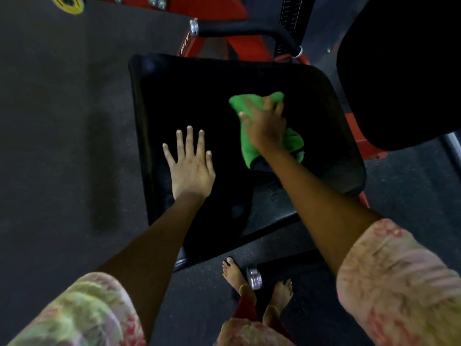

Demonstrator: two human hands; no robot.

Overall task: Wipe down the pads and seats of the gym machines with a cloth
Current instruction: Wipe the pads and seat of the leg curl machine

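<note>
Floral sleeves (74,313) frame the bottom of my view, and between them I see 2 bare feet (234,273) on the dark rubber floor (55,146), with a shiny metal cap (254,278) just beside them. Further out, my left hand (190,168) lies flat on the black seat pad (189,96), its grip released and fingers spread straight. My right hand (265,126) presses on the green cloth (249,148), which lies bunched on the right half of the same pad; its grip is blurred, so I cannot tell how tightly it grasps. Beyond the pad run a black handle bar (239,31) and red frame (239,46), with a large black back pad (404,71) at far right.
</note>
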